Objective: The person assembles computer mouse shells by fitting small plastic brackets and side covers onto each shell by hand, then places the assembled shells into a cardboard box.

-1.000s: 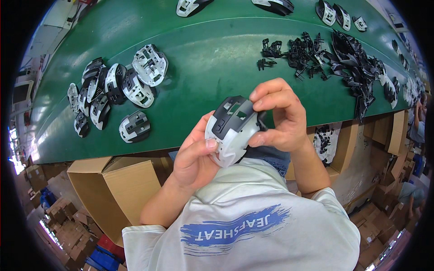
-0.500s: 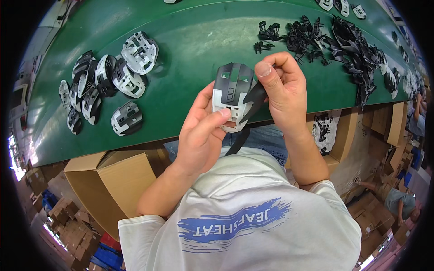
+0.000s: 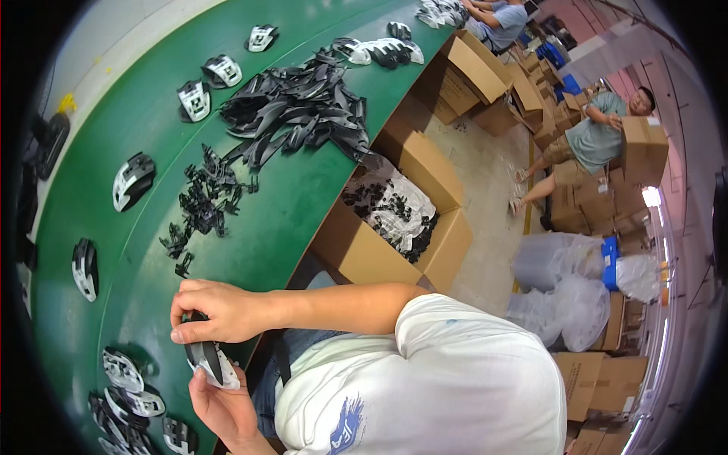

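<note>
A black-and-white shell [image 3: 227, 373], shaped like a computer mouse cover, is between my two hands over the green table's near edge. My left hand [image 3: 224, 409] is closed on its white end, the thumb on the surface. My right hand [image 3: 227, 312] curls over its dark end, fingers and thumb pinching it. A dark side piece lies along the shell, largely under my right fingers, so I cannot tell whether it is seated. Beyond my right hand lies a heap of small black clip-like parts [image 3: 208, 201].
Curved black panels [image 3: 296, 106] are piled on the green table [image 3: 280, 205]. Several similar shells [image 3: 135, 180] lie along it, with more beside my left hand. An open carton [image 3: 364, 262] with small black parts stands by the table. Farther off, a person [image 3: 595, 140] handles a box.
The view has swung to the right, bringing the carton and walkway in. My right hand has moved from holding the black side piece at an angle to gripping over the shell.
</note>
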{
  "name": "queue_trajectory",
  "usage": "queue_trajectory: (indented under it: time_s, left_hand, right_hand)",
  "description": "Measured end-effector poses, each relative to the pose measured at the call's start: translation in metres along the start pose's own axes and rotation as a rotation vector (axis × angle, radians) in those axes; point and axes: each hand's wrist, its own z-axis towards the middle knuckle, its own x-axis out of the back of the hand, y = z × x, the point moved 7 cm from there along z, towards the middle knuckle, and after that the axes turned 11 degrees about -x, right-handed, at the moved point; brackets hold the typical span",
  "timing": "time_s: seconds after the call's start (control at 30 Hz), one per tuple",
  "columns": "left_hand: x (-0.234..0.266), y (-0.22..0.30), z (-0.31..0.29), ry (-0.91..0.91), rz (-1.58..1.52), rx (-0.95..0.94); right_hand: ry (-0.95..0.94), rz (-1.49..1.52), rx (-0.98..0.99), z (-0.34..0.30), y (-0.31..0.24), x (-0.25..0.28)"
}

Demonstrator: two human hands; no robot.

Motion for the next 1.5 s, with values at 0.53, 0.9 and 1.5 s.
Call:
queue_trajectory:
  time_s: [0.53, 0.9, 1.5]
  left_hand:
    - [-0.044, -0.001, 0.004, 0.124, 0.336, -0.273]
    - [-0.037, 0.015, -0.014, 0.076, 0.401, -0.331]
    - [-0.037, 0.005, -0.005, 0.145, 0.405, -0.149]
  right_hand:
    - [0.226, -0.261, 0.347, -0.038, -0.027, 0.011]
    - [-0.13, -0.45, 0.416, -0.037, -0.043, -0.004]
    - [-0.136, -0.496, 0.366, -0.037, -0.045, 0.007]
